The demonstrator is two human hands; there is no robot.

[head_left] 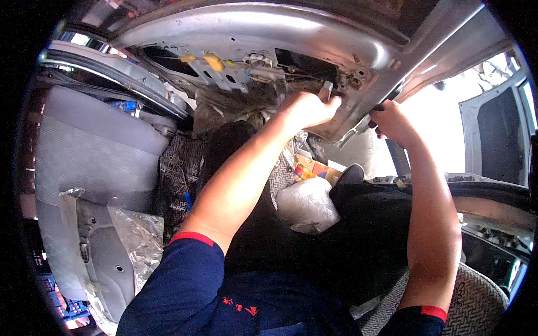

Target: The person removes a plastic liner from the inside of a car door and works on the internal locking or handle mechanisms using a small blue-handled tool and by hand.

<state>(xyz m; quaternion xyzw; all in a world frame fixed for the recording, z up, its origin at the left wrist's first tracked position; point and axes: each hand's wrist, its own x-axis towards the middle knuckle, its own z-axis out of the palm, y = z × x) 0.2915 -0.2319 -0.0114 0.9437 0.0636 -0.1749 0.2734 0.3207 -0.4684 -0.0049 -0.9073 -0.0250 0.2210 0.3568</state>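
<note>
A silver sheet-metal vehicle panel [302, 28] with several cut-outs and its trim off spans the top of the view. My left hand [311, 109] is closed against its lower right part. A small grey, block-like piece [326, 89] stands up between the thumb and fingers; its lower end is hidden by the hand. Farther right, my right hand [394, 120] has its fingers curled at the panel's outer edge. Something dark shows at those fingertips, too small to name. Yellow foam-like pieces [213, 61] and a light latch-like part [259, 60] sit in the panel's openings.
A grey seat [101, 140] stands at the left, with clear plastic film [140, 235] over a grey trim piece below it. A white plastic bag [308, 204] and an orange-yellow box [308, 167] lie between my legs. At far right, another vehicle door [499, 129] stands ajar.
</note>
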